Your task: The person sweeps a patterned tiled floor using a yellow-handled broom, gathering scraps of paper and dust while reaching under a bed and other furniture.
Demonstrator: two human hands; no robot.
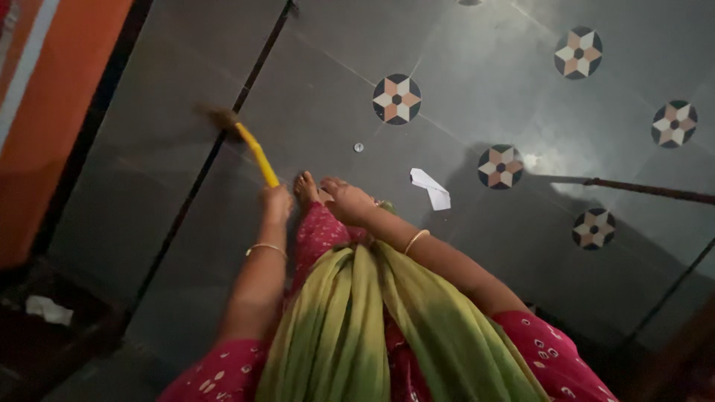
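Left hand (277,202): fingers wrapped shut round the yellow broom (257,155) handle, held low and slanted so the bristle end meets the floor (335,141) just beyond the bare foot (305,187). Right hand (348,201): beside the foot, fingers loosely curled, grip unclear. Paper scrap (430,187) lies right of the foot; small coin-like disc (358,147) beyond it.

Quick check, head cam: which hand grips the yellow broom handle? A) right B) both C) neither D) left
D: the left hand is closed round the yellow broom handle, whose bristle end sweeps the dark tiled floor; the right hand sits apart from it, near the foot, and whether it holds anything is unclear.
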